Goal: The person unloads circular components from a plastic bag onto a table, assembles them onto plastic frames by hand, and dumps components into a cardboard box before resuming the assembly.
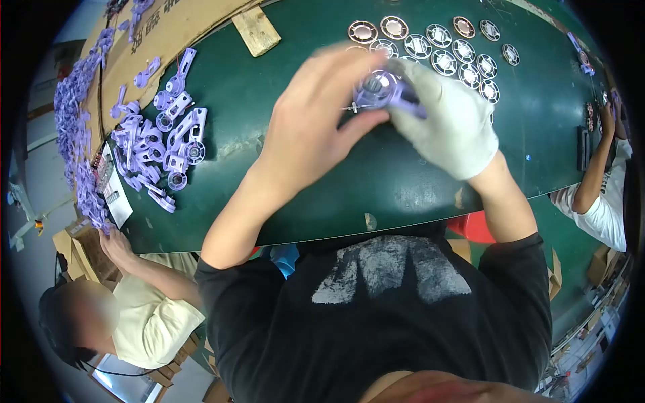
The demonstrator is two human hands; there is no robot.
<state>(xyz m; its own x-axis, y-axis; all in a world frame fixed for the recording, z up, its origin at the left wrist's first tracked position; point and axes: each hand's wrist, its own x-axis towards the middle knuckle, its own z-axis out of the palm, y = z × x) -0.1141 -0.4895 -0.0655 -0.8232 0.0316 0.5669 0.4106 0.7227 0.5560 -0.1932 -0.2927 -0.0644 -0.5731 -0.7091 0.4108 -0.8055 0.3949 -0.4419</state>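
Note:
A purple plastic part (377, 88) with a round, clear-centred head is held between my two hands above the green table (269, 201). My left hand (316, 114), bare and somewhat blurred, curves around the head's left side with thumb and fingers. On the part's right side, my right hand (447, 114) wears a pale glove and grips the handle end. Just beyond the hands lie several round spoked discs (418, 46), silver and copper-coloured. A loose pile of similar purple parts (151, 144) rests on the table to the left.
A wooden block (256, 31) lies at the back beside cardboard (154, 40). More purple parts (70, 114) are heaped at the far left. One person (127, 302) sits at the lower left, another (598, 195) at the right. A red container (472, 227) shows below the table edge.

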